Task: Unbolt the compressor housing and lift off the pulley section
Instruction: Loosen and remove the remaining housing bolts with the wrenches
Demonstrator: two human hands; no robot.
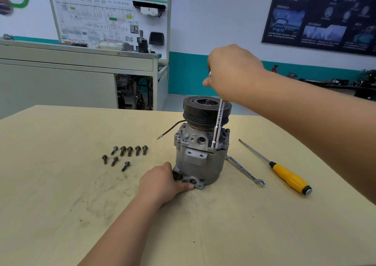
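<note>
A grey metal compressor housing [198, 164] stands upright on the table, its black pulley [205, 110] on top. My right hand [234, 72] grips the top of a long chrome socket driver [218, 123], whose socket end sits on a bolt at the housing's upper flange. My left hand [162, 181] holds the housing's base flange, thumb pressed along its front edge. Several removed bolts [126, 154] lie loose on the table to the left. A thin black wire [173, 128] sticks out of the housing's left side.
A yellow-handled screwdriver [284, 174] and a chrome wrench [246, 171] lie on the wooden table [61, 194] right of the compressor. A grey training bench with a wiring board [91, 21] stands behind the table.
</note>
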